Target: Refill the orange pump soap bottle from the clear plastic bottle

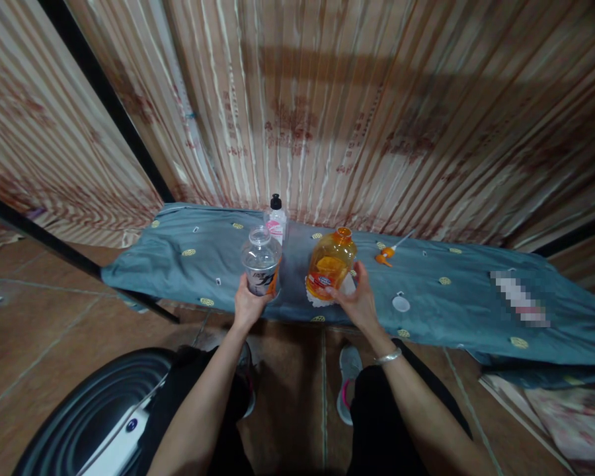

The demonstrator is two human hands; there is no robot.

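Observation:
My left hand (250,303) is wrapped round a clear plastic bottle (262,258) with a dark and orange label and an uncapped mouth. To its right, my right hand (357,299) grips an orange see-through bottle (331,263) with a red label, tilted a little and also without its top. Some orange liquid shows inside it. Beneath the orange bottle a white scalloped cloth or mat (317,301) peeks out. Just behind the clear bottle stands a white bottle with a black cap (276,221). An orange pump top (387,254) with a pale tube lies right of the orange bottle.
A blue-grey patterned cloth (426,317) covers the long narrow table. A small white round lid (401,303) and a blurred-out item (520,301) lie on the right. Striped curtains (307,99) hang behind, with dark metal poles (109,99) at the left. A round black object (99,410) stands lower left.

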